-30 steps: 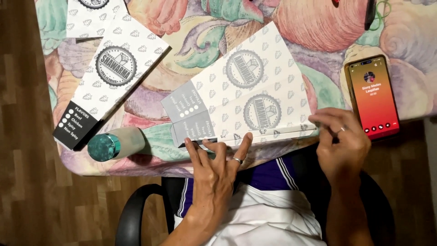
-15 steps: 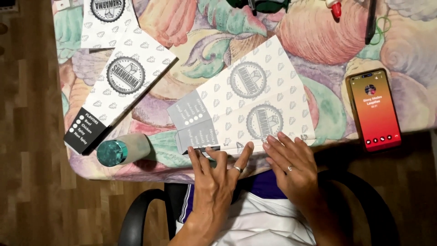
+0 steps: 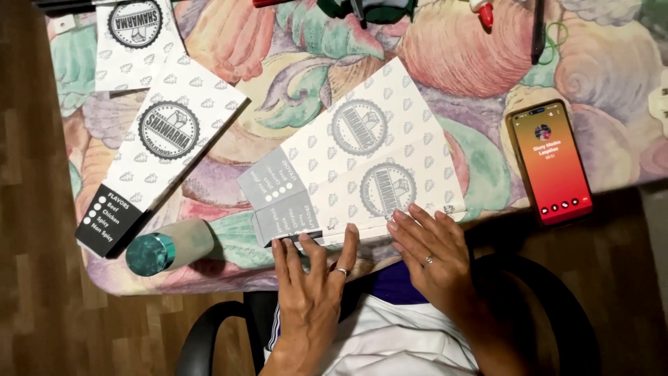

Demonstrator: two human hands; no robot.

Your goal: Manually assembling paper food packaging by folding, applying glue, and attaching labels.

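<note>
So both hands are flat on the near edge of a flat white printed carton blank (image 3: pixel 369 160) that lies at an angle on a table (image 3: pixel 487 63) covered in a pastel shell-pattern cloth, right in front of the person. The left hand (image 3: pixel 313 292) has its fingers spread out and pressed down on the grey flap end of the blank, near the table edge, with a ring on one finger. The right hand (image 3: pixel 435 254) sits just beside it, fingers stretched out and fairly close together, fingertips resting on the lower white edge of the blank, also wearing a ring. Neither hand is gripping anything, they're just pressing flat. To the left there's a second carton blank (image 3: pixel 163 150) of the same kind with a black end, lying diagonally, and a third blank (image 3: pixel 136 38) up in the far left corner. A bottle with a teal cap (image 3: pixel 167 245) lies on its side near the left front edge of the table, well clear of the hands. Off to the right a smartphone (image 3: pixel 550 161) with a lit red-orange screen lies face up near the table edge.
</note>
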